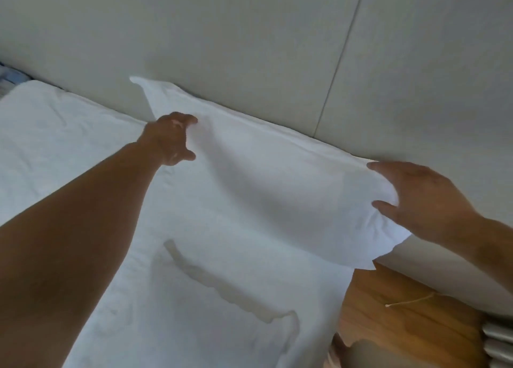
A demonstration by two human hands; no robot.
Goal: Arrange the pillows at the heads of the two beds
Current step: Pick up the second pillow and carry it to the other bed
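both hands are on the same white pillow (277, 184), one at each end. the left hand (169, 140) reaches far out on a bare, straight arm and has its fingers curled into the cloth near the pillow's far left corner, thumb below and fingers above, so it looks pinched onto the fabric, though the blur there makes the exact hold hard to read. the right hand (422, 201) is spread wider at the right end, the fingers splayed and hooked over the pillow's edge with the thumb lower down, closed round that end rather than lying flat. the pillow lies lengthwise along the padded headboard (249, 34), its long back edge touching the pale panel, and its top left corner sticks up in a small point against it. the right end hangs out past the side of the bed (194, 298), over a wooden bedside table (402, 326) that has a thin pale cord lying on it. the bedding is all white and rumpled, with a yellowish streak running diagonally across the sheet below the pillow. another white pillow or fold of bedding (55, 123) sits to the left, also up by the headboard, just beside the one being held. a seam runs down the headboard on the right.
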